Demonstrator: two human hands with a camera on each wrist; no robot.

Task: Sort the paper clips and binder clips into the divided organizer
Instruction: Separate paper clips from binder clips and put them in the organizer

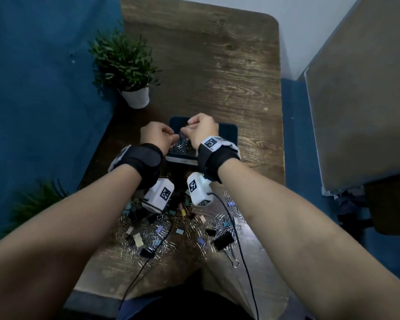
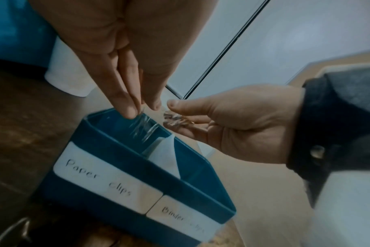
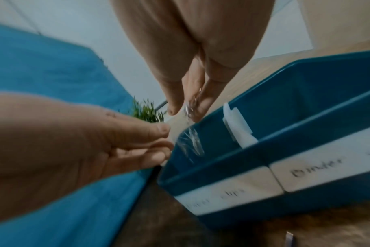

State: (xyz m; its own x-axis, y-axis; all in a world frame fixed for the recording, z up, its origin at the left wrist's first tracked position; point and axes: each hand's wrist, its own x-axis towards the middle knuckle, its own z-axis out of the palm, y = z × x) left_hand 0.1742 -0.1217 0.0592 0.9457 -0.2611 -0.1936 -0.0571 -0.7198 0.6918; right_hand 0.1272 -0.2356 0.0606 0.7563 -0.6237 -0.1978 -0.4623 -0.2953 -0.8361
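The blue divided organizer (image 1: pixel 229 128) stands mid-table, with labels "Paper clips" (image 2: pixel 99 175) on its left and "Binder clips" (image 2: pixel 180 215) on its right, and a white divider (image 3: pixel 237 127) between. Both hands hover over the paper-clip compartment, which holds silver paper clips (image 1: pixel 179 146). My left hand (image 2: pixel 143 108) has thumb and fingertips close together, and blurred clips (image 2: pixel 144 127) fall from them. My right hand (image 3: pixel 186 108) cups a small bunch of paper clips (image 2: pixel 175 119). A mixed pile of paper clips and coloured binder clips (image 1: pixel 171 227) lies near the table's front.
A potted plant (image 1: pixel 129 65) stands left of the organizer, a second plant (image 1: pixel 37 204) lower left. Black cables (image 1: pixel 240 239) run across the pile. A large black binder clip (image 1: pixel 223 240) lies on the pile's right. A grey board (image 1: pixel 367 100) leans at the right.
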